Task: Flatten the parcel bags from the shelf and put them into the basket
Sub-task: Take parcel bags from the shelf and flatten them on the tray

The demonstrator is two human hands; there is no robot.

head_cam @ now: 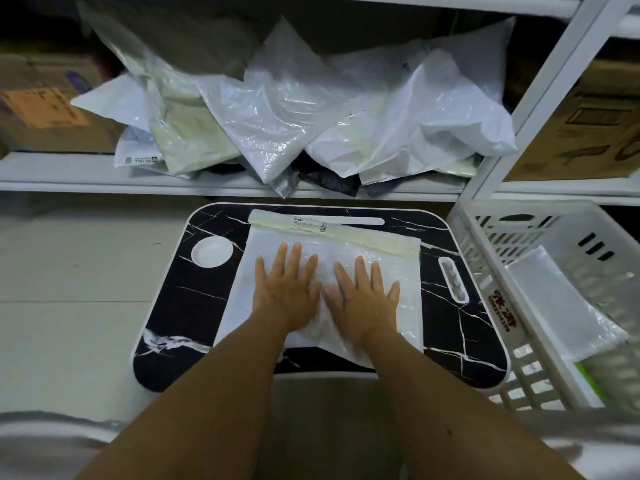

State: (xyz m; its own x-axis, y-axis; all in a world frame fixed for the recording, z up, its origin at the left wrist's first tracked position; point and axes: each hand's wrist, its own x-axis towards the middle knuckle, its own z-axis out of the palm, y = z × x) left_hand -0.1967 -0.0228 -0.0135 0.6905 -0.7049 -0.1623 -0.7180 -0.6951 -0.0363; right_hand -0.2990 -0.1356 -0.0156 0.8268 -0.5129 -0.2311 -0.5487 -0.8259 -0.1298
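A white bubble parcel bag [405, 289] lies flat on a black marble-patterned lap tray [446, 327], its taped flap with a label at the far edge. My left hand [287, 292] and my right hand [363, 303] rest palm down on it side by side, fingers spread, holding nothing. A heap of crumpled white and clear parcel bags [294, 116] fills the shelf [69, 174] behind the tray. The white slatted basket [485, 237] stands at the right, with flattened bags [561, 306] inside.
Cardboard boxes sit on the shelf at the far left [45, 112] and in the right bay [581, 126]. A white shelf upright [540, 95] rises between the bag heap and the basket. Pale floor lies left of the tray.
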